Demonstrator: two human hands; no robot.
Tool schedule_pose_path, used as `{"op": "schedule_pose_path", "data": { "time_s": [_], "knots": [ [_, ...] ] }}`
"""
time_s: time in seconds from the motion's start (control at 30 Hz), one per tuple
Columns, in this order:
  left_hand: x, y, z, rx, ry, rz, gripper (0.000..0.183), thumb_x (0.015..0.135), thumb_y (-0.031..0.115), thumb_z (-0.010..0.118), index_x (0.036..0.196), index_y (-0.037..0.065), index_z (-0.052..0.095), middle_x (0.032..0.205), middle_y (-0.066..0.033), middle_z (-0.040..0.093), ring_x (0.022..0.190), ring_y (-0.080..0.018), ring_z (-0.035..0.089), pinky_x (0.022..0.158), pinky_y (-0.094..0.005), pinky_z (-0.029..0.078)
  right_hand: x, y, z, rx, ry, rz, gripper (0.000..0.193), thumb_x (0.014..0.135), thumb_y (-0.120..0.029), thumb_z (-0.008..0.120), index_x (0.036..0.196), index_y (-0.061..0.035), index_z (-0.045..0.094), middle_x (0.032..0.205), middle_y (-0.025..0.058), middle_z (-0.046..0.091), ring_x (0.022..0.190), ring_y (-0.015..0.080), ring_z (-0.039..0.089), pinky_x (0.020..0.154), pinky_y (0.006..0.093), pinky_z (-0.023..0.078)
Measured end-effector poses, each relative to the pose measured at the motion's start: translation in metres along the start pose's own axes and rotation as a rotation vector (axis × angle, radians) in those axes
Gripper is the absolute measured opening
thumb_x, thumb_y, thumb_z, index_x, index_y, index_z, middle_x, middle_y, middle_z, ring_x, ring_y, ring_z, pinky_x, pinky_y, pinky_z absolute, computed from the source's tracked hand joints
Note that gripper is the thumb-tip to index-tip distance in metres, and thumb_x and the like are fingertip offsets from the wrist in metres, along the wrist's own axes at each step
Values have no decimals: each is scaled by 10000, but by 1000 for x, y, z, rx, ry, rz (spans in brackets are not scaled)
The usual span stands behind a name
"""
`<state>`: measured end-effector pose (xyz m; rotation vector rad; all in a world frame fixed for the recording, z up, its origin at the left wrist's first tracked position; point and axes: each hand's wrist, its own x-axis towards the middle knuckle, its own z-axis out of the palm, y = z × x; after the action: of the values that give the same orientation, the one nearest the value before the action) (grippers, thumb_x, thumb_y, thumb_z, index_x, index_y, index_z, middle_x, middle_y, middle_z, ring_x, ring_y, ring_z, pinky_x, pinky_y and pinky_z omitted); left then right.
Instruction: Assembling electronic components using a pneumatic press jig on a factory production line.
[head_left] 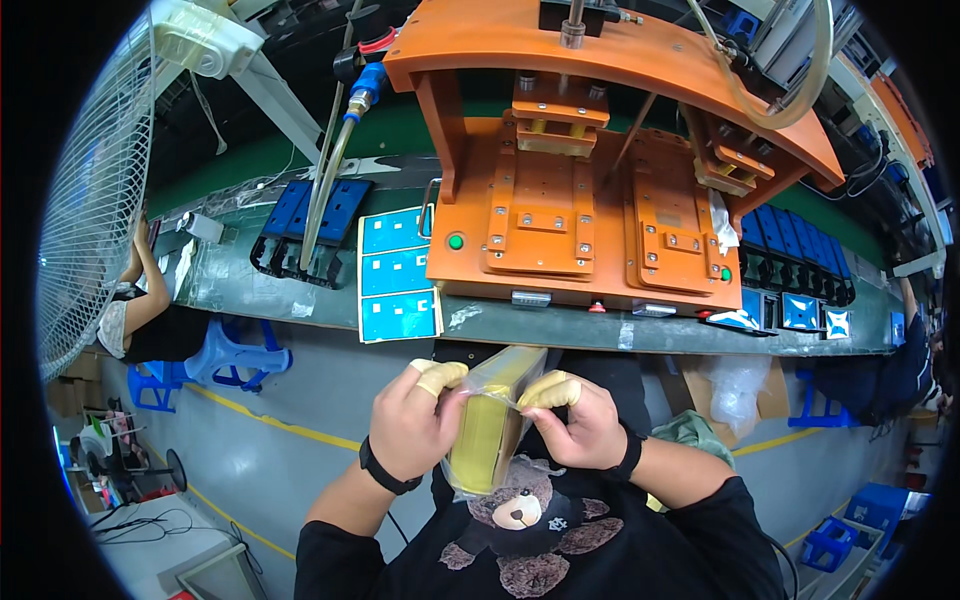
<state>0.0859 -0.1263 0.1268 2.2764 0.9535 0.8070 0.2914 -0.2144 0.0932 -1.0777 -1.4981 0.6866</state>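
Between my hands, in front of my chest, is a clear plastic bag [520, 362] with a stack of flat yellow pieces [478, 445] inside. My left hand [412, 415] pinches the bag's left side near its upper part. Opposite it, my right hand [572, 415] has its fingers closed on the bag's right edge. Pale yellow finger covers sit on some fingers of both hands. The bag is held just short of the bench's front edge, below the orange press.
An orange two-station press [590, 230] stands on the green bench [540, 335]. Left of it lie a sheet of blue film pieces [398, 275] and blue-black frames [310, 220]; more frames [795, 245] stand at right. A fan [95, 200] is at far left. Other people sit at both sides.
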Motion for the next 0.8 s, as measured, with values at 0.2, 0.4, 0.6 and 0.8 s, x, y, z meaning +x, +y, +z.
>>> {"op": "schedule_pose_path", "data": {
  "time_s": [0.2, 0.4, 0.6, 0.8],
  "knots": [
    [1, 7, 12, -263, 54, -104, 102, 797, -3, 748, 894, 11, 720, 704, -71, 611, 531, -125, 577, 487, -245, 448, 14, -8, 0, -164, 39, -120, 407, 721, -123, 839, 994, -32, 552, 826, 88, 580, 747, 268, 573, 699, 334, 474],
    [-1, 14, 15, -318, 101, -53, 122, 792, -26, 748, 908, 2, 719, 714, -74, 627, 551, -99, 574, 489, -225, 430, 23, -14, 0, -451, 71, -217, 298, 686, -74, 853, 918, -24, 672, 785, 86, 612, 704, 251, 620, 626, 330, 522],
    [-1, -3, 5, -296, 114, -145, 74, 814, -39, 730, 863, -28, 677, 722, -72, 615, 582, -98, 594, 530, -224, 461, 11, -8, -15, -282, 191, -76, 156, 750, 20, 780, 877, 1, 691, 731, 106, 641, 649, 253, 654, 584, 311, 539],
    [0, 9, 4, -191, 38, -33, 271, 774, 1, 758, 1016, 15, 635, 940, -106, 610, 787, -177, 618, 656, -257, 496, 4, 0, -11, -193, 286, 114, 43, 817, 11, 727, 843, 3, 693, 696, 109, 643, 593, 201, 620, 542, 278, 476]
  ]
}}
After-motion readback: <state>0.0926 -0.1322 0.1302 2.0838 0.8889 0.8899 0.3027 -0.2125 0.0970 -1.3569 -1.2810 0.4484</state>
